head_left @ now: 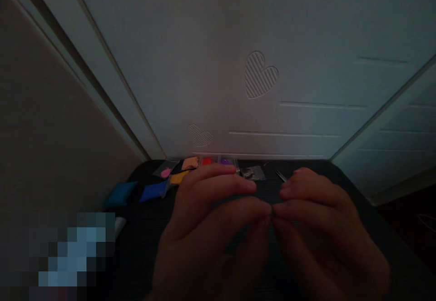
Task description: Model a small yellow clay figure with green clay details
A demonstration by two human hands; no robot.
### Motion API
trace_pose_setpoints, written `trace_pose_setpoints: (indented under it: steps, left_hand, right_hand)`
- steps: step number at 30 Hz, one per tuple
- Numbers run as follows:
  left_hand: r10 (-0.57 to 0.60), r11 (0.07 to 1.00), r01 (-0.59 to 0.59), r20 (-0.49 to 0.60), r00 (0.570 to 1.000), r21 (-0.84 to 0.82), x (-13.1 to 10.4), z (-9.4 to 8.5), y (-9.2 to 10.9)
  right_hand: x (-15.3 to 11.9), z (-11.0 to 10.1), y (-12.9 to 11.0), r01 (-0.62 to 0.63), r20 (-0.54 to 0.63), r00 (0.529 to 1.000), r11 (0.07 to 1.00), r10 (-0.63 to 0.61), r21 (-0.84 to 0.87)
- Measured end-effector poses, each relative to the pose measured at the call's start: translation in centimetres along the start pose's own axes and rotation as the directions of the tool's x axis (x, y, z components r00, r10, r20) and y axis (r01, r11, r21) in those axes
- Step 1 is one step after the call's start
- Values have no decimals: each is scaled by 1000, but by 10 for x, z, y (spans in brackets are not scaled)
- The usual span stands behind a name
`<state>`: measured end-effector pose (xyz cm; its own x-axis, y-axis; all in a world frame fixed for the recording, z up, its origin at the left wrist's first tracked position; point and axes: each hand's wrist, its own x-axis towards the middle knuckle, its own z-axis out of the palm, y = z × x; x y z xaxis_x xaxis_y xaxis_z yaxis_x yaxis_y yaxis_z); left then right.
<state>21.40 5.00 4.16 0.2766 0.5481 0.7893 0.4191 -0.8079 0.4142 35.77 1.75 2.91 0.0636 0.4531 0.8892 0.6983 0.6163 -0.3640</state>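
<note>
My left hand and my right hand are raised over the dark table, their fingertips meeting. On each, thumb and index finger are pinched together. Whatever lies between them is too small and dark to make out. Just beyond the right fingers, a thin pointed metal tool like tweezers shows in part. Behind the left hand lie a yellow packet and a clear box with red and purple contents, both partly hidden by the fingers.
Along the back of the dark table lie a blue packet, a teal packet, a clear bag with a pink piece, a peach packet and a small clear bag. A white panel with carved hearts rises behind.
</note>
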Motion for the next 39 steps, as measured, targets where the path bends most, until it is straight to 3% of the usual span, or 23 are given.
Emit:
trace_pose_setpoints:
  steps: [23, 39]
  left_hand:
    - [-46, 999, 46, -12, 999, -15, -3, 1, 3]
    - [-17, 999, 17, 8, 1000, -38, -2, 2, -1]
  right_hand:
    - [2, 1, -2, -7, -1, 1000, 1000, 7, -15]
    - [1, 2, 0, -4, 6, 1000, 999, 3, 48]
